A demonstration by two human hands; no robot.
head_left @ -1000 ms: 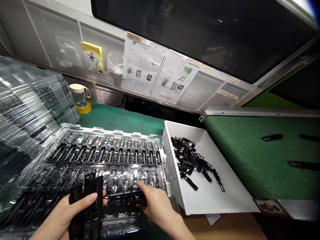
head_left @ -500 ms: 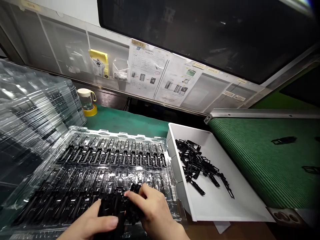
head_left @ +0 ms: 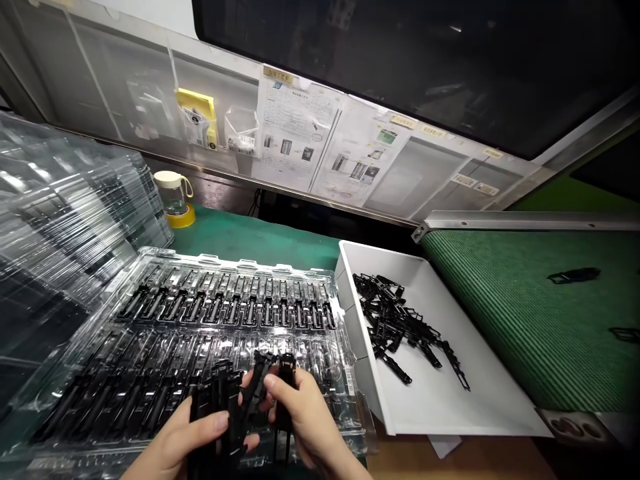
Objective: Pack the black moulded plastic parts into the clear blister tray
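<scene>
My left hand grips a bundle of black plastic parts low in the view, over the near edge of a clear blister tray. My right hand is closed on one long black part, pulling it from the bundle side. The tray's far row holds several black parts seated in slots; the left part of its near row is also filled. A white bin to the right holds a loose heap of the same black parts.
A tall stack of empty clear trays stands on the left. A green conveyor belt with a few black parts runs on the right. A lidded jar on yellow tape sits at the back, below posted sheets.
My two hands came together over the tray's near edge. The right hand left the tray slots and closed on a part at the bundle held in my left hand.
</scene>
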